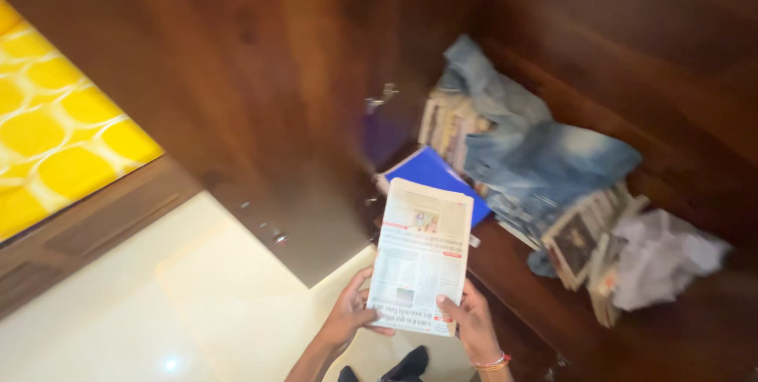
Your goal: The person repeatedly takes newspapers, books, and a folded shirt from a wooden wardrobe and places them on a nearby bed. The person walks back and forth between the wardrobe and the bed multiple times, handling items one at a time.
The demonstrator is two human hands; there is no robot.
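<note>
A folded newspaper [422, 252] is held upright between both my hands near the bottom centre. My left hand [350, 315] grips its lower left edge. My right hand [472, 320], with bangles at the wrist, grips the lower right corner. Just beyond the newspaper, on a wooden cupboard shelf [521, 271], lies a blue folder [433, 173]. Crumpled blue jeans [537, 153] rest on stacked newspapers [450, 121] behind it.
An open wooden cupboard door [260, 90] stands to the left of the shelf. More old papers [580, 236] and a crumpled white cloth [663, 260] lie at the right. A bed with a yellow patterned cover [55, 129] is at far left, above a pale tiled floor [181, 295].
</note>
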